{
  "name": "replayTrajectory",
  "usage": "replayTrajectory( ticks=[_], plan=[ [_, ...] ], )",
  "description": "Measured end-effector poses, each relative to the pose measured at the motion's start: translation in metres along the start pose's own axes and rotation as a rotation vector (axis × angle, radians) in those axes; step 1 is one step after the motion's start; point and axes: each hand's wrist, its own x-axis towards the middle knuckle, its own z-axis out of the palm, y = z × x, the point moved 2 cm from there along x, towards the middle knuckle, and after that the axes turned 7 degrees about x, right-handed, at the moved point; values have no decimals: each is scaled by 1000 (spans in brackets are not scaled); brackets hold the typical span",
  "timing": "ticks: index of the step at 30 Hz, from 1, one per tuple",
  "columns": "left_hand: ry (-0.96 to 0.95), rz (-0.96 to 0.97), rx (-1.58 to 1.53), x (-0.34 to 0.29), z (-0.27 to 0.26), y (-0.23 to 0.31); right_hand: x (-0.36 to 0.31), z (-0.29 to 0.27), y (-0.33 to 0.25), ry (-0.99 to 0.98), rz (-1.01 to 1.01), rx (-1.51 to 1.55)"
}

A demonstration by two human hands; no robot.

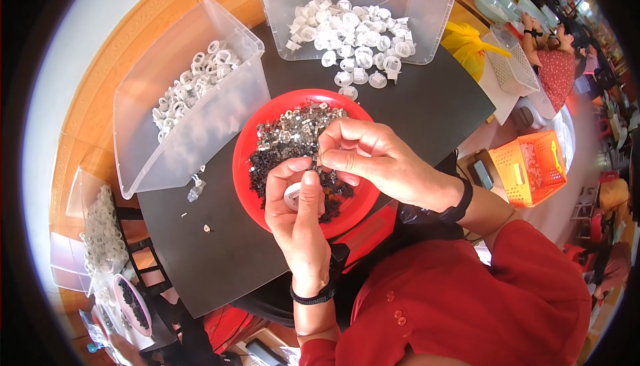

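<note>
Over a red basin (248,196) my two hands work close together. My left hand (297,213) is closed around a round white plastic part (291,196), mostly covered by the fingers. Just to its right, my right hand (367,156) pinches a tiny piece between thumb and index finger; its kind is too small to tell. In the basin lie many small silvery metal parts (300,123) at the far side and small black parts (267,166) nearer the left.
A clear bin tipped on its side (427,26) spills white round parts (360,36) onto the dark table (213,253). Another clear bin (193,146) at left holds white rings (193,86). An orange basket (520,193) stands at right; another person (557,66) sits beyond.
</note>
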Motion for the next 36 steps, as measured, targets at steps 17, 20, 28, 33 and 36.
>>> replayTrajectory(
  ticks=[17,20,28,33,36],
  plan=[
    [-164,-322,-374,2,-2,-3,3,-3,-10,217,-534,-825],
    [-168,-338,-407,2,-2,-2,-4,-1,-17,160,-492,-825],
    [-288,-393,-632,1,-2,-8,-9,7,-18,155,-542,-813],
    [-211,-391,-605,1,-1,-8,-12,4,-17,147,-463,-783],
    [-108,-336,-500,-2,1,-7,-15,5,-10,99,-108,-567]
  ],
)
